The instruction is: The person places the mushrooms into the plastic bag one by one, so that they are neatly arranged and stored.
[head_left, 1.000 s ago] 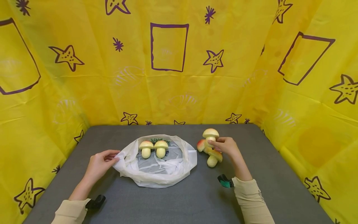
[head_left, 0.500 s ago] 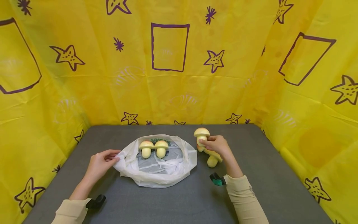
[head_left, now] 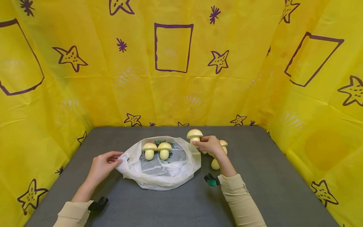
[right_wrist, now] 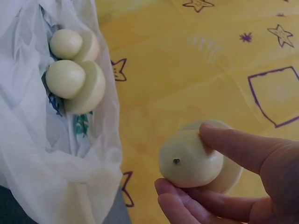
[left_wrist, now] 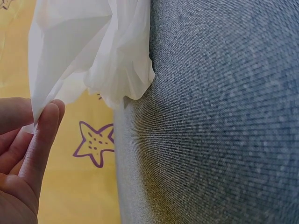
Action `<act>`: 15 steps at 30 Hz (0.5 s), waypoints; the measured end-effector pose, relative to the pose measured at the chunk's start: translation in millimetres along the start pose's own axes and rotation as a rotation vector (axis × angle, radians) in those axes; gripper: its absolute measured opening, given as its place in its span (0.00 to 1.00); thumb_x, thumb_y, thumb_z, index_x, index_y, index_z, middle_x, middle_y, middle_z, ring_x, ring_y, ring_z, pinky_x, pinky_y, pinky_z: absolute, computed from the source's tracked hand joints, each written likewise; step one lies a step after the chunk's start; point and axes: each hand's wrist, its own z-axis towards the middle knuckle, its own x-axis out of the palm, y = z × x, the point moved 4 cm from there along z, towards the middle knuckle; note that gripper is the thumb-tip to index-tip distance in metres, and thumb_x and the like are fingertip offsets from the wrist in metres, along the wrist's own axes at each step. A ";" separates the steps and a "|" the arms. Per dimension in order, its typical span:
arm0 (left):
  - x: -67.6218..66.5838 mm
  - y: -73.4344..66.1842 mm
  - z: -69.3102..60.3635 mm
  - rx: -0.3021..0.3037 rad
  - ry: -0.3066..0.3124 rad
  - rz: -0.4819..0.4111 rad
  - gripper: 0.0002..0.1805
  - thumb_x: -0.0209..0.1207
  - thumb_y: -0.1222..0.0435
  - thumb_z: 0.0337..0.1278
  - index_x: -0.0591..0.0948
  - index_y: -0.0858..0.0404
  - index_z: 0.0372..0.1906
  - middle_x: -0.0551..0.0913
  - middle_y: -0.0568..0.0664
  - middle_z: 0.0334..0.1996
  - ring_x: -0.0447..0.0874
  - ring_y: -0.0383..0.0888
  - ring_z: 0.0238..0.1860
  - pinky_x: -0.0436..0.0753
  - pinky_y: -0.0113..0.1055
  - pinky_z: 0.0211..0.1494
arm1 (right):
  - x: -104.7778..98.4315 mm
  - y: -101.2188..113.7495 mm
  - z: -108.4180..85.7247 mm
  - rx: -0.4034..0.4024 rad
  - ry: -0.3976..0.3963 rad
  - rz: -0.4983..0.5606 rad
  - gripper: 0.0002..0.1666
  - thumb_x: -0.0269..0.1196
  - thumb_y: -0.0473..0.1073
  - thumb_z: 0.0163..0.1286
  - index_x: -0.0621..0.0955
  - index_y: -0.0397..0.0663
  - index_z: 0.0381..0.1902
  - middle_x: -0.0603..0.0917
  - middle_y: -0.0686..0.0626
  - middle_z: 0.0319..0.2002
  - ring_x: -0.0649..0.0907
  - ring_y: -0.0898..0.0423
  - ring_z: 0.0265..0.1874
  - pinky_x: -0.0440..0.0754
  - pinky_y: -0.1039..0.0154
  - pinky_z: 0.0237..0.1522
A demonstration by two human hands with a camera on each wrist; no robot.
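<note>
A white plastic bag [head_left: 160,183] lies spread on the table with its mouth wide. My left hand [head_left: 103,167] pinches the bag's left edge between thumb and fingers, as the left wrist view confirms. Inside the bag, a pale yellow model mushroom [head_left: 149,152] lies side by side with a second model mushroom [head_left: 164,152]. My right hand [head_left: 211,145] grips another model mushroom [head_left: 194,135] by its stem, cap up, just beyond the bag's right rim. In the right wrist view the stem end of this held mushroom [right_wrist: 187,161] faces the camera.
Behind my right hand and forearm, more model mushrooms [head_left: 215,164] lie on the dark grey table [head_left: 158,208], partly hidden. A yellow curtain [head_left: 175,94] with purple starfish drawings encloses the back and sides.
My right hand has carried its model mushroom leftward from over the pile to the bag's right rim, uncovering part of the pile. My left hand keeps its pinch on the bag.
</note>
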 end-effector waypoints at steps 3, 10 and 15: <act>0.0 0.8 -0.3 -0.001 -0.002 0.002 0.13 0.69 0.70 0.45 0.86 0.63 0.40 0.86 0.52 0.28 0.79 0.29 0.25 0.77 0.17 0.29 | 6.6 0.9 3.9 -0.013 0.004 -0.031 0.26 0.70 0.52 0.56 0.84 0.35 0.42 0.87 0.41 0.34 0.87 0.45 0.37 0.84 0.57 0.42; 0.3 2.9 -1.4 -0.015 0.008 0.008 0.12 0.69 0.69 0.46 0.86 0.63 0.40 0.86 0.52 0.29 0.79 0.30 0.25 0.77 0.18 0.28 | 25.5 0.8 12.4 0.003 0.019 0.017 0.28 0.72 0.50 0.55 0.83 0.34 0.46 0.87 0.37 0.37 0.87 0.44 0.37 0.84 0.56 0.42; 0.6 3.8 -1.3 -0.018 0.007 0.013 0.12 0.69 0.69 0.47 0.86 0.63 0.40 0.86 0.52 0.29 0.79 0.29 0.25 0.77 0.18 0.29 | 38.7 0.3 18.4 0.002 0.035 0.037 0.26 0.71 0.48 0.55 0.82 0.31 0.44 0.86 0.36 0.38 0.87 0.43 0.37 0.85 0.58 0.40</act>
